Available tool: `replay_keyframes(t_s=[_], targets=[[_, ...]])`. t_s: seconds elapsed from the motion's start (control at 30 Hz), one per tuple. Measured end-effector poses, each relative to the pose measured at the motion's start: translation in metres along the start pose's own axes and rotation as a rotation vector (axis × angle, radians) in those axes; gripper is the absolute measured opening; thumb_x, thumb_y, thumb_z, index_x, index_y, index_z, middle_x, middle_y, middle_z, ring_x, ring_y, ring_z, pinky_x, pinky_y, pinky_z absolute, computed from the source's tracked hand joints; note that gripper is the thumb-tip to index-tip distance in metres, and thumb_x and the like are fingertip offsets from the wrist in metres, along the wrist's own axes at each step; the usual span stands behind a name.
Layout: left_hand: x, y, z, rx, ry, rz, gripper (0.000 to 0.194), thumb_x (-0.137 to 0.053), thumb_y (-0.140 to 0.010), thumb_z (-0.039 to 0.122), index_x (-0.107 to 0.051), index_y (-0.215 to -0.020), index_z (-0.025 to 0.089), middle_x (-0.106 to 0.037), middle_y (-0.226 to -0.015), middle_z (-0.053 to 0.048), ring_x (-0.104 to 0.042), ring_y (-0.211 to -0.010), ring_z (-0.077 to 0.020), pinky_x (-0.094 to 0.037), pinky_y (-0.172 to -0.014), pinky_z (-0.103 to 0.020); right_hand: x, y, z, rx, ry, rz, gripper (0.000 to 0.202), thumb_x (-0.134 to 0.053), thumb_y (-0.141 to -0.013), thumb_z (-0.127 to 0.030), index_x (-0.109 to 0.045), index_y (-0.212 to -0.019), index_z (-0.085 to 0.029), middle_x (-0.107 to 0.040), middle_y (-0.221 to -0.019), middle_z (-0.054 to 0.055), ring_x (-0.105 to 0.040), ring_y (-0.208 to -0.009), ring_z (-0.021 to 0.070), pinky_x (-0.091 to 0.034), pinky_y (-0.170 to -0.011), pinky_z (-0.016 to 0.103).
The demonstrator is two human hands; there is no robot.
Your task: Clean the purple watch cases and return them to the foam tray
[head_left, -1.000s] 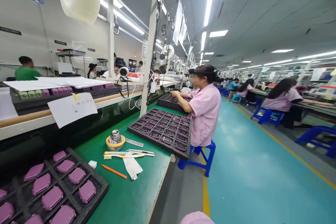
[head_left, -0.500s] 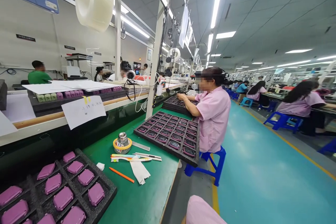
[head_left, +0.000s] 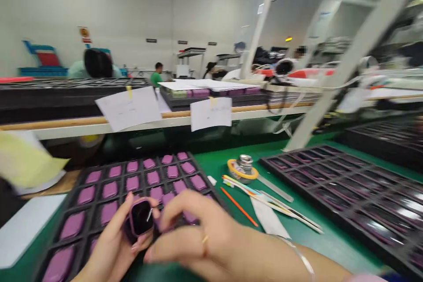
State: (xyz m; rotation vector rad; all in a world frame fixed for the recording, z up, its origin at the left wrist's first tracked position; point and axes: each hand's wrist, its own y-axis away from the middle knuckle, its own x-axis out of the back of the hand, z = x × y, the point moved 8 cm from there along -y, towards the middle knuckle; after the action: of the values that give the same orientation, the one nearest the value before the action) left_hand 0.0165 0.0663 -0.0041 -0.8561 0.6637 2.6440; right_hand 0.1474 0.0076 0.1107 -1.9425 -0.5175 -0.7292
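My left hand (head_left: 110, 240) grips a purple smartwatch case (head_left: 141, 217) by its edges, its glossy black face turned up and a small white streak of glare or a mark on it. Just right of the case is my right hand (head_left: 211, 238), thumb and index finger curved and apart, with nothing visible between them. It is slightly blurred. Beneath both hands lies a black foam tray (head_left: 84, 211) with purple case pieces in its compartments; the hands hide part of it.
On the green mat lie an orange stick (head_left: 239, 206), toothbrushes (head_left: 244, 187), a white cloth (head_left: 269, 218), a metal strip (head_left: 275, 188) and a metal-topped bottle (head_left: 245, 162) within a yellow-rimmed roll. At right stands another black tray (head_left: 317, 185) of dark-faced cases. A shelf (head_left: 175, 121) runs behind.
My view has swung left and down from the co-worker in pink to the trays. Both my hands are now in view, the left one holding a smartwatch case.
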Motion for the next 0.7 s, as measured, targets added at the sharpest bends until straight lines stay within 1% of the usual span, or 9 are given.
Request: replay_keyframes(t_s=[0.1,0.17,0.27,0.37,0.43,0.5,0.57,0.63,0.7], targets=[[-0.02,0.005,0.005,-0.051,0.012,-0.103,0.04,-0.073,-0.084,0.053,-0.073,-0.087,0.013,-0.069,-0.077,-0.005,-0.038,-0.046,-0.0042,-0.029,-0.047,-0.018,0.042,-0.019,0.027,-0.206,-0.171,0.342,0.02,-0.066,-0.094,-0.018,-0.075,-0.11,-0.027,-0.07,-0.085,0.0,-0.067,-0.076,0.0119,-0.056,-0.072,0.022],[-0.025,0.008,0.003,-0.028,0.015,-0.14,0.044,-0.067,-0.088,0.055,-0.074,-0.092,0.012,-0.069,-0.081,-0.008,-0.039,-0.047,-0.0037,-0.026,-0.047,-0.018,0.046,-0.019,0.04,-0.319,-0.302,0.464,0.018,-0.076,-0.085,-0.016,-0.076,-0.1,-0.026,-0.071,-0.075,-0.003,-0.065,-0.067,0.0121,-0.055,-0.065,0.023],[-0.027,0.01,-0.002,0.003,0.06,-0.178,0.046,-0.066,-0.088,0.057,-0.074,-0.09,0.011,-0.063,-0.07,-0.004,-0.04,-0.047,-0.0044,-0.024,-0.047,-0.018,0.028,-0.021,0.04,-0.314,-0.382,0.42,0.008,-0.078,-0.083,-0.016,-0.075,-0.08,-0.023,-0.073,-0.073,0.0,-0.067,-0.068,0.0137,-0.055,-0.064,0.024],[-0.028,0.011,-0.008,0.054,0.128,-0.193,0.045,-0.072,-0.084,0.056,-0.073,-0.084,0.011,-0.056,-0.063,0.0,-0.038,-0.047,-0.0044,-0.021,-0.047,-0.017,0.005,-0.024,0.029,-0.167,-0.336,0.239,0.005,-0.074,-0.089,-0.018,-0.076,-0.084,-0.02,-0.073,-0.074,0.001,-0.067,-0.069,0.0127,-0.055,-0.065,0.024],[-0.028,0.01,-0.011,0.076,0.148,-0.185,0.043,-0.073,-0.083,0.055,-0.073,-0.083,0.012,-0.054,-0.059,0.001,-0.037,-0.047,-0.0045,-0.021,-0.047,-0.017,0.001,-0.024,0.023,-0.051,-0.172,0.19,0.007,-0.072,-0.09,-0.015,-0.076,-0.091,-0.02,-0.074,-0.076,0.001,-0.067,-0.069,0.0134,-0.054,-0.065,0.026],[-0.028,0.009,-0.011,0.068,0.12,-0.173,0.044,-0.07,-0.086,0.056,-0.073,-0.085,0.012,-0.057,-0.061,-0.001,-0.038,-0.046,-0.0047,-0.022,-0.047,-0.018,0.009,-0.022,0.023,-0.01,0.026,0.256,0.015,-0.072,-0.088,-0.009,-0.075,-0.094,-0.022,-0.074,-0.077,0.002,-0.067,-0.069,0.0152,-0.053,-0.065,0.029],[-0.026,0.009,-0.01,0.047,0.078,-0.154,0.046,-0.066,-0.088,0.057,-0.075,-0.09,0.011,-0.065,-0.072,-0.006,-0.04,-0.046,-0.0047,-0.024,-0.047,-0.02,0.022,-0.018,0.03,-0.065,0.079,0.381,0.02,-0.072,-0.086,-0.006,-0.074,-0.093,-0.024,-0.074,-0.077,0.001,-0.067,-0.068,0.0163,-0.053,-0.062,0.03],[-0.025,0.009,-0.01,0.045,0.054,-0.142,0.048,-0.066,-0.087,0.058,-0.076,-0.092,0.011,-0.07,-0.082,-0.01,-0.041,-0.046,-0.0043,-0.024,-0.047,-0.02,0.028,-0.018,0.038,-0.132,-0.039,0.426,0.019,-0.071,-0.086,-0.007,-0.073,-0.092,-0.025,-0.073,-0.075,0.0,-0.067,-0.066,0.0161,-0.054,-0.06,0.029],[-0.025,0.008,-0.01,0.053,0.058,-0.138,0.047,-0.069,-0.084,0.059,-0.076,-0.088,0.013,-0.07,-0.08,-0.009,-0.041,-0.045,-0.0041,-0.024,-0.047,-0.02,0.024,-0.022,0.041,-0.124,-0.17,0.364,0.016,-0.071,-0.087,-0.01,-0.072,-0.091,-0.025,-0.074,-0.072,-0.001,-0.067,-0.064,0.0157,-0.055,-0.059,0.028]])
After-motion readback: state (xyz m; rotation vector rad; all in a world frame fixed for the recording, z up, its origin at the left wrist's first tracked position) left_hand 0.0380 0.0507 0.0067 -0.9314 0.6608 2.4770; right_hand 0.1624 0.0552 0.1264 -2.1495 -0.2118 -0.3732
